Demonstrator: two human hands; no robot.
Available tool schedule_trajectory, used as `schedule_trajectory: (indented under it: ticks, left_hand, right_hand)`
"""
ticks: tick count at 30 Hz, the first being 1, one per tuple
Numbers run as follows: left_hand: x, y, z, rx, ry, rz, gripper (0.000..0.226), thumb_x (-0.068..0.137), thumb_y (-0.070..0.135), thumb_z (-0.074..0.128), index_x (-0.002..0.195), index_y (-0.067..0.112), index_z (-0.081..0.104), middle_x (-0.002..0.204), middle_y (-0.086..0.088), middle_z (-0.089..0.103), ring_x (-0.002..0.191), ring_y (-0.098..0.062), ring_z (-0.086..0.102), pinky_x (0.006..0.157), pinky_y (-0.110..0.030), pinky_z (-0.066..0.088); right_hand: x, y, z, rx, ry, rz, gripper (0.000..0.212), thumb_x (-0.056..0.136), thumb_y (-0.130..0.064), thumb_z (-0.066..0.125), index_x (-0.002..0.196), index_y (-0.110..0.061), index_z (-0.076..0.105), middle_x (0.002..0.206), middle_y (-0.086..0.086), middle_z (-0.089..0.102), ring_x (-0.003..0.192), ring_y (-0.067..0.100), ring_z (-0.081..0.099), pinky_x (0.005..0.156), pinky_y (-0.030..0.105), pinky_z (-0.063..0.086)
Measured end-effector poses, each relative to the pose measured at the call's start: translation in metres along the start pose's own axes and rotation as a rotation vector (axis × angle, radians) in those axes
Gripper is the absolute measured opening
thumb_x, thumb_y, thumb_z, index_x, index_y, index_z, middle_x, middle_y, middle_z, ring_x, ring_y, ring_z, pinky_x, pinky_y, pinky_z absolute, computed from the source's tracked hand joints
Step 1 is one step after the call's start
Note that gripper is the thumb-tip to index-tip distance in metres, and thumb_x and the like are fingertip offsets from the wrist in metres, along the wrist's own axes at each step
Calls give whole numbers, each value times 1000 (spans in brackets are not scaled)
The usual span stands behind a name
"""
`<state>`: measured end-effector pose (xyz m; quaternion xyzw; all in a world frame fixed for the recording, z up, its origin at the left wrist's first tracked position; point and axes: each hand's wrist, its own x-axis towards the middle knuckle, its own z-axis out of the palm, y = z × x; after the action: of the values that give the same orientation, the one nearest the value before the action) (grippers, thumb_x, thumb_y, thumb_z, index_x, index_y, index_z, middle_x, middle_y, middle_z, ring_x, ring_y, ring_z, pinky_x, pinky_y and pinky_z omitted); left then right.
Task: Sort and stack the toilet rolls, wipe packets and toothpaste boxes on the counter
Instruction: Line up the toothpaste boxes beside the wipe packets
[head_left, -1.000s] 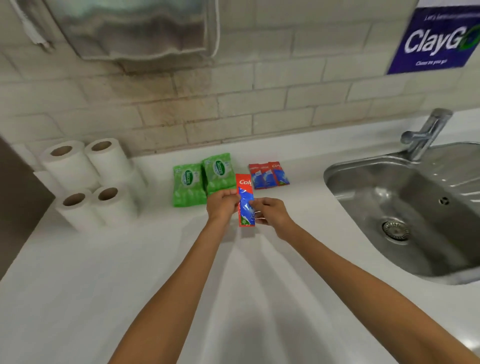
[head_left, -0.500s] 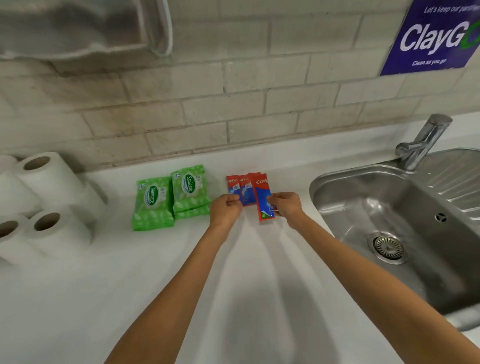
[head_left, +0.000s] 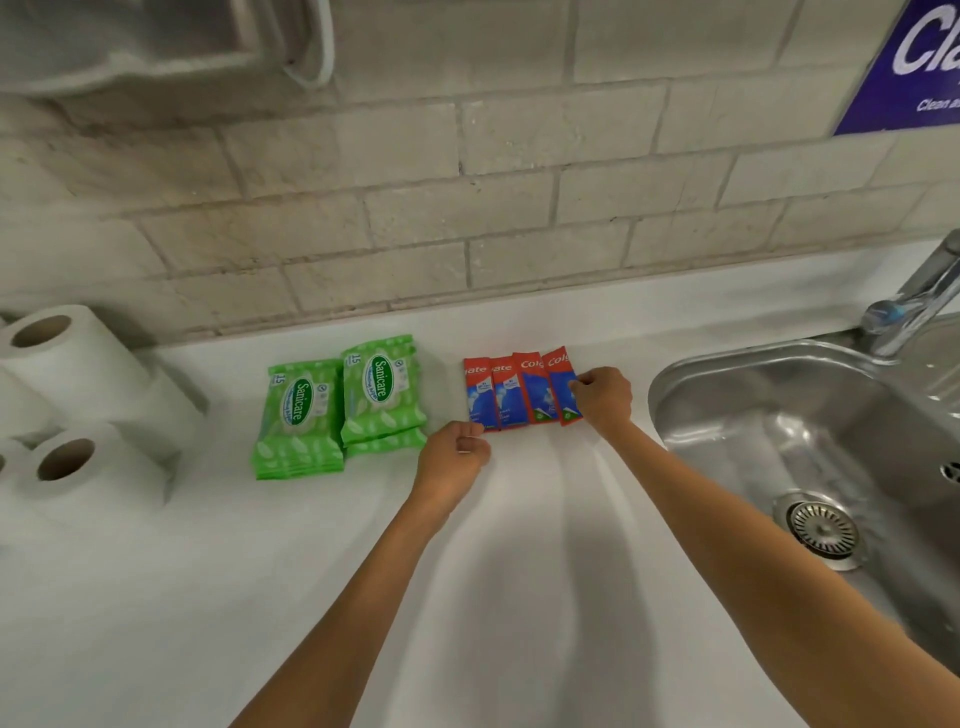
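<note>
Several red and blue toothpaste boxes (head_left: 511, 397) lie flat side by side in a row on the white counter (head_left: 519, 561), near the wall. My right hand (head_left: 602, 402) pinches the right edge of the rightmost box (head_left: 557, 371). Fingers curled and holding nothing, my left hand (head_left: 457, 452) sits just below the leftmost box's near corner. Two stacks of green wipe packets (head_left: 298, 415) (head_left: 382, 395) stand left of the boxes. White toilet rolls (head_left: 78, 410) are piled at the far left, partly cut off by the frame edge.
A steel sink (head_left: 769, 415) with a drain and a tap (head_left: 914, 296) is sunk into the counter directly right of the boxes. A tiled wall runs behind, with a blue poster (head_left: 914, 67) top right and a metal dispenser (head_left: 130, 47) top left.
The box I held in both hands has gone down at the right end of the row. My left hand has let go and drawn back towards me. The view has shifted right.
</note>
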<state>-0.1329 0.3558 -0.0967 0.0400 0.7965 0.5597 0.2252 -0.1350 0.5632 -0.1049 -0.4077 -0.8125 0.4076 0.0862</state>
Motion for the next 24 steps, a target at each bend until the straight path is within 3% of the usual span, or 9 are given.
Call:
schedule_trajectory:
  ticks: [2,5,9,14,17,24]
  left_hand:
    - [-4,-2,2,17,-16,5,21,86,4,54,104,13,57,99,-7,62,101,-25,61,98,-38,49]
    - [-3,-3,5,63,-15,44,26,87,5,54,112,7,57,97,-5,60,95,-22,60,92,-33,48]
    - [-4,-2,15,181,7,136,27,88,5,54,115,5,58,98,-3,58,88,-16,56,73,-13,44]
    - [-3,-2,27,501,31,377,33,91,10,52,123,8,56,124,-9,57,112,-22,55,94,-27,44]
    - [4,-1,32,687,-2,489,37,94,17,47,131,12,50,136,-6,49,124,-21,48,98,-28,43]
    - [39,3,42,978,-94,514,46,99,30,37,144,19,33,153,-2,29,140,-18,30,106,-30,37]
  right_hand:
    - [-2,1,1,1,10,-14,22,87,-9,54,92,8,66,91,18,69,82,32,64,50,22,35]
    - [-4,2,1,-69,34,-66,31,91,-17,55,119,-3,58,126,15,52,108,30,59,73,30,48]
    - [-12,13,-3,-202,34,-241,35,92,-21,55,125,-10,54,131,12,45,120,25,49,84,34,50]
    - [-30,38,3,-435,-76,-430,40,95,-27,49,133,-14,49,141,7,46,125,24,46,99,34,43]
    - [-32,47,3,-483,-66,-469,46,94,-31,49,137,-15,44,144,5,45,129,24,43,104,36,37]
    - [-22,50,0,-501,-87,-521,46,96,-36,45,138,-19,43,148,0,41,135,20,36,110,33,27]
